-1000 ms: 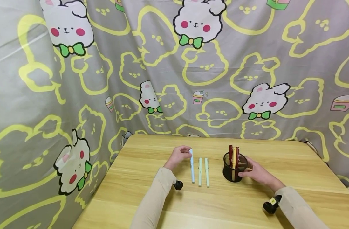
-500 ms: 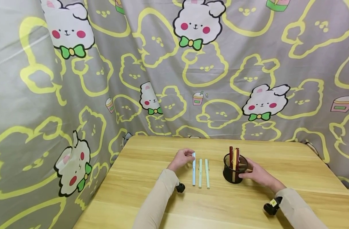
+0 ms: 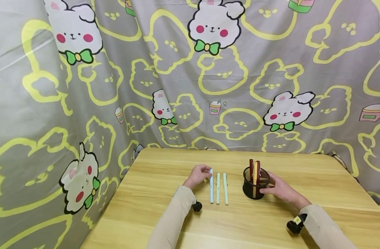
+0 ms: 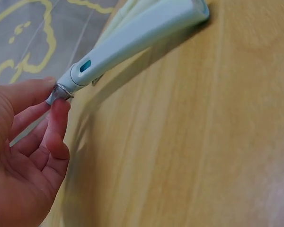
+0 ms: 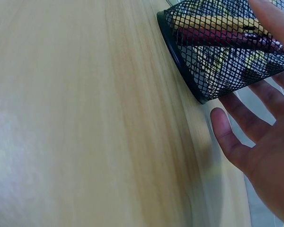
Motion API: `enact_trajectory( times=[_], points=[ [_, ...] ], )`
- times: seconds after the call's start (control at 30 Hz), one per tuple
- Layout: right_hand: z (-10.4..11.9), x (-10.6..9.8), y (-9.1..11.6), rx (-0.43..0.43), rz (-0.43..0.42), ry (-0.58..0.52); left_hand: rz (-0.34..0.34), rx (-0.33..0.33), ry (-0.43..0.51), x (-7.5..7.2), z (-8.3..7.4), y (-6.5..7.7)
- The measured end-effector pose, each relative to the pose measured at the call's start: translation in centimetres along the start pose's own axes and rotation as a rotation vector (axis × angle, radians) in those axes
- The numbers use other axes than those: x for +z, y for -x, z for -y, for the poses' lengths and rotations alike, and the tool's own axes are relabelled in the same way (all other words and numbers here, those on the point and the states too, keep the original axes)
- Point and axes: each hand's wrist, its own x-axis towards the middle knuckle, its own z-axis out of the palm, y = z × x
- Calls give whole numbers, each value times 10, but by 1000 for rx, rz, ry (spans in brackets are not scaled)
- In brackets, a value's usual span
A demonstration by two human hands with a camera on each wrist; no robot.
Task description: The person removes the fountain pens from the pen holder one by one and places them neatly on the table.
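My left hand [image 3: 198, 175] pinches a light blue pen [image 3: 211, 192] by its far end, thumb and fingertips meeting near the clip in the left wrist view. That pen lies beside two pale green pens [image 3: 218, 189], roughly parallel to them and a small gap apart. On the right, a black mesh pen holder [image 3: 248, 190] stands upright on the table. Dark red pens [image 3: 251, 167] and a yellow pen [image 3: 255, 173] stand in it. My right hand [image 3: 280, 188] holds the holder's right side, thumb in front and fingers behind; the far fingers are partly hidden.
The wooden table [image 3: 240, 228] carries these things. A grey patterned curtain [image 3: 183, 79] hangs along its back and left. Small black wrist cameras sit at both sleeves, the right one [image 3: 296, 224] low over the tabletop.
My left hand has moved right and slightly nearer, bringing the light blue pen from a slant to nearly straight, closer beside the green pens. My right hand and the holder have stayed in place.
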Motion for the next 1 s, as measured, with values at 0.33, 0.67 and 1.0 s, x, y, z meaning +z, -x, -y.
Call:
enact_trajectory(
  times=[0.33, 0.67, 1.0],
  points=[
    [-3, 1, -1, 7, 3, -29, 6, 5, -52, 1, 5, 1],
    [-3, 1, 0, 9, 3, -34, 43, 21, -138, 2, 0, 1],
    [-2, 0, -1, 0, 7, -21, 88, 6, -195, 2, -2, -2]
  ],
)
